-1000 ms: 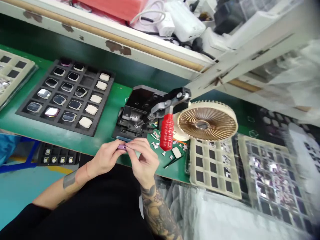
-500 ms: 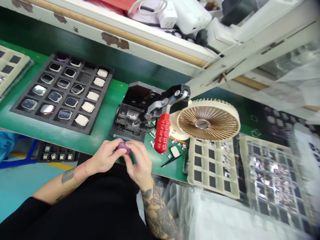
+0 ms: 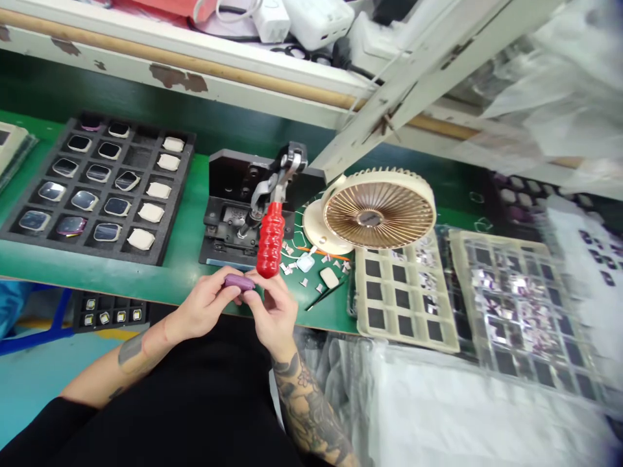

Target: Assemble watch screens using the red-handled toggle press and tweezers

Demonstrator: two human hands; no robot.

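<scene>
A purple watch case (image 3: pixel 238 283), seen on its side edge, is held at the bench's front edge between both hands. My left hand (image 3: pixel 207 301) grips its left end with thumb and fingers. My right hand (image 3: pixel 275 314) pinches the right end; some of its fingers are hidden behind the piece and the hand. Just beyond the hands stands a black toggle-clamp fixture (image 3: pixel 228 227), its red handle (image 3: pixel 270 240) sticking out toward me above the right hand. Neither hand visibly grips the handle.
To the left lies a black foam tray (image 3: pixel 141 155) of watch units and cream pieces. A cream fan (image 3: pixel 379 207) stands right of the fixture. Small metal bits, a cream square piece (image 3: pixel 329 278) and black tweezers (image 3: pixel 325 295) lie below it. Compartment trays (image 3: pixel 357 292) sit further right.
The view has shifted, so the bench things appear further left. The purple watch case has turned in the fingers to show its long side. Both hands keep hold of it.
</scene>
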